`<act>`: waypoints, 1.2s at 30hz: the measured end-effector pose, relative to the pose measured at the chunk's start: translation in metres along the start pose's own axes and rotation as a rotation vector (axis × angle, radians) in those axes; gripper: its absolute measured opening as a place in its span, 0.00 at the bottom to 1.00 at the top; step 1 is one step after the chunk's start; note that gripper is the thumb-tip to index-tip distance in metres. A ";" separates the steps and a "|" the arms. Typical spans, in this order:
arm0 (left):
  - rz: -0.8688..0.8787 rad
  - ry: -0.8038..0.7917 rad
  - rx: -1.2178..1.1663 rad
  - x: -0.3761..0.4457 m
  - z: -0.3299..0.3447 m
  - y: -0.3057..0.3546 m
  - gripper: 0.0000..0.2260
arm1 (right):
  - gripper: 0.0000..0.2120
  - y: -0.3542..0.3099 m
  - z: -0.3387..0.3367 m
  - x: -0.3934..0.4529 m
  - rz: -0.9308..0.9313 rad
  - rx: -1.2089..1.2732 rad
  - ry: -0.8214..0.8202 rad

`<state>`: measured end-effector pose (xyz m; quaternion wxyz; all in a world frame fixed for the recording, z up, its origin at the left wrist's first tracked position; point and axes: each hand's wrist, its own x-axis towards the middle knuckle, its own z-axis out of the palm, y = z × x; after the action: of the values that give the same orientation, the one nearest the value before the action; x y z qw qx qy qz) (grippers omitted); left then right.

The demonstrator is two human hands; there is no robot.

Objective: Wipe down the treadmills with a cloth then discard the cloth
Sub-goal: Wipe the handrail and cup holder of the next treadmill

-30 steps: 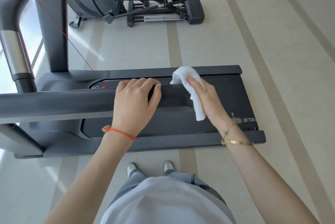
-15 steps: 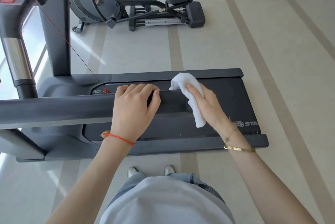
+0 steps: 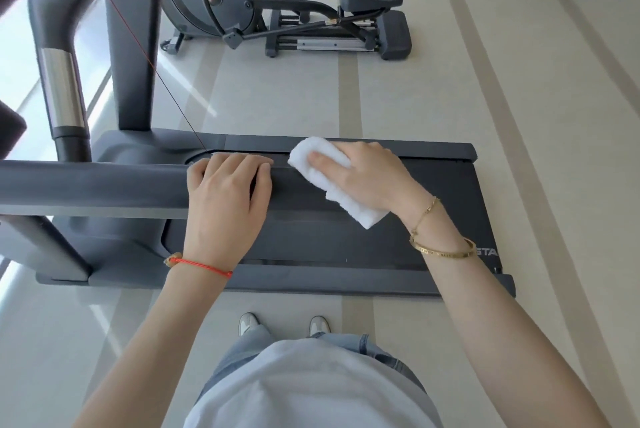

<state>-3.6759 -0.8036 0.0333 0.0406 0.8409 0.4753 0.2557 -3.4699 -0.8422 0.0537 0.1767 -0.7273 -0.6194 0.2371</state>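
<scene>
Head view: one treadmill, one elliptical behind it on the floor. Two hands on the near side handrail. Left hand fingers curled over the rail, gripping it. Right hand fingers wrapped on one folded white cloth, pressing it against the rail just beside the left hand.

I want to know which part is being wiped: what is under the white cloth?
The white cloth lies over the treadmill's dark handrail, with the right hand on top. Its loose end hangs above the belt. The rail surface under the cloth is hidden.
</scene>
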 end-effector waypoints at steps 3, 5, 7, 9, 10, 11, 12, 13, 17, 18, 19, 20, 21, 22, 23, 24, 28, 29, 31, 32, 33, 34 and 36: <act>-0.018 0.016 0.020 -0.003 -0.001 -0.010 0.12 | 0.23 -0.008 0.000 0.008 -0.058 -0.096 -0.046; -0.035 0.023 0.026 -0.002 -0.004 -0.018 0.13 | 0.21 -0.015 0.003 0.009 -0.084 -0.153 -0.011; -0.049 0.033 0.028 -0.002 -0.007 -0.028 0.13 | 0.19 -0.022 0.011 0.007 -0.145 -0.268 0.080; -0.055 0.034 0.034 -0.001 -0.010 -0.037 0.13 | 0.21 -0.031 0.024 0.005 -0.230 -0.404 0.202; -0.056 0.035 0.037 -0.001 -0.012 -0.041 0.13 | 0.22 -0.036 0.029 0.004 -0.259 -0.459 0.256; -0.055 0.035 0.040 0.000 -0.013 -0.046 0.13 | 0.22 -0.042 0.035 0.003 -0.278 -0.496 0.306; -0.054 0.036 0.045 0.000 -0.014 -0.051 0.14 | 0.23 -0.049 0.039 0.003 -0.292 -0.518 0.347; -0.055 0.039 0.048 0.001 -0.016 -0.056 0.14 | 0.23 -0.055 0.043 0.004 -0.304 -0.530 0.371; -0.065 0.055 0.047 0.003 -0.024 -0.080 0.13 | 0.24 -0.080 0.059 0.015 -0.325 -0.535 0.392; -0.065 0.060 0.044 0.004 -0.027 -0.088 0.13 | 0.23 -0.086 0.062 0.018 -0.327 -0.529 0.395; -0.062 0.063 0.041 0.004 -0.030 -0.096 0.13 | 0.23 -0.091 0.066 0.020 -0.328 -0.526 0.399; -0.058 0.061 0.038 0.004 -0.032 -0.104 0.12 | 0.22 -0.097 0.070 0.022 -0.328 -0.526 0.403; -0.053 0.057 0.037 0.005 -0.035 -0.113 0.12 | 0.22 -0.103 0.073 0.024 -0.327 -0.528 0.410; -0.047 0.053 0.035 0.005 -0.037 -0.119 0.13 | 0.22 -0.108 0.076 0.026 -0.328 -0.528 0.418; -0.045 0.049 0.032 0.006 -0.040 -0.128 0.13 | 0.22 -0.116 0.080 0.030 -0.328 -0.527 0.422; -0.043 0.044 0.029 0.006 -0.043 -0.137 0.13 | 0.22 -0.125 0.085 0.034 -0.327 -0.524 0.421; -0.032 0.033 0.017 0.010 -0.059 -0.178 0.12 | 0.23 -0.163 0.108 0.050 -0.320 -0.519 0.408; -0.026 0.034 0.009 0.011 -0.063 -0.188 0.12 | 0.23 -0.172 0.113 0.055 -0.319 -0.519 0.418; -0.009 0.032 -0.006 0.012 -0.071 -0.209 0.11 | 0.23 -0.188 0.124 0.062 -0.317 -0.518 0.440; -0.002 0.031 -0.011 0.013 -0.075 -0.219 0.11 | 0.22 -0.196 0.129 0.066 -0.317 -0.522 0.453; 0.005 0.031 -0.015 0.014 -0.078 -0.229 0.11 | 0.22 -0.203 0.135 0.069 -0.316 -0.527 0.469; 0.012 0.029 -0.018 0.014 -0.081 -0.238 0.11 | 0.21 -0.210 0.140 0.073 -0.313 -0.527 0.486; 0.034 0.023 -0.021 0.015 -0.087 -0.256 0.11 | 0.21 -0.224 0.151 0.080 -0.306 -0.518 0.516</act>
<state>-3.9101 -0.6673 0.0350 0.0395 0.8455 0.4585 0.2709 -3.7283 -0.7310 0.0418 0.1706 -0.6828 -0.6951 -0.1464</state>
